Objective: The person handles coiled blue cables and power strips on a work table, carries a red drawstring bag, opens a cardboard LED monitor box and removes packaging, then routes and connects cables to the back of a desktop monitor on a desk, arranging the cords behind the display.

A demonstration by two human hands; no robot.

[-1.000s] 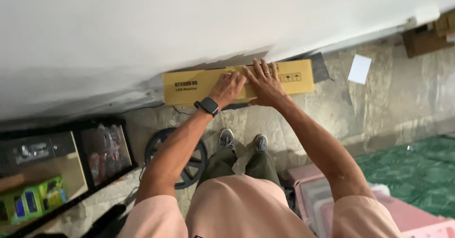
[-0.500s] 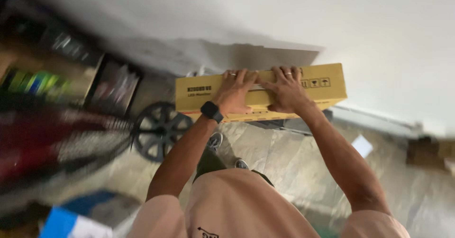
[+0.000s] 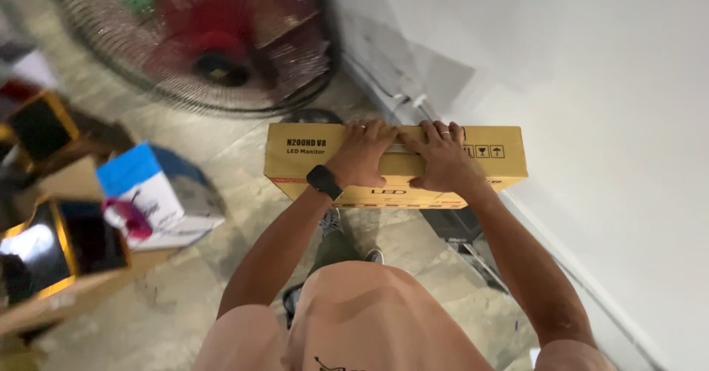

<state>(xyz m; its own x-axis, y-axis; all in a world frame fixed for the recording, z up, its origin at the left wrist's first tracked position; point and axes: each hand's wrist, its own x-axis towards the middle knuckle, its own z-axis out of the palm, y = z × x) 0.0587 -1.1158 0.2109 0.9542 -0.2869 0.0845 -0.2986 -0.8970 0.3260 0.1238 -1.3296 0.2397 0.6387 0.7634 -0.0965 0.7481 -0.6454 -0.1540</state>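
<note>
Head view: left hand [image 3: 362,155] and right hand [image 3: 441,157] spread flat, side by side, gripping yellow box [image 3: 295,160] above floor [image 3: 236,157].

One yellow carton [image 3: 395,160], two hands, one fan [image 3: 199,39].

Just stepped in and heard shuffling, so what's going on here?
A person stands by a white wall holding a long, flat yellow cardboard box level in front of them. The left hand, with a black watch at the wrist, and the right hand lie side by side on its top. A floor fan and other boxes sit on the stone floor.
</note>
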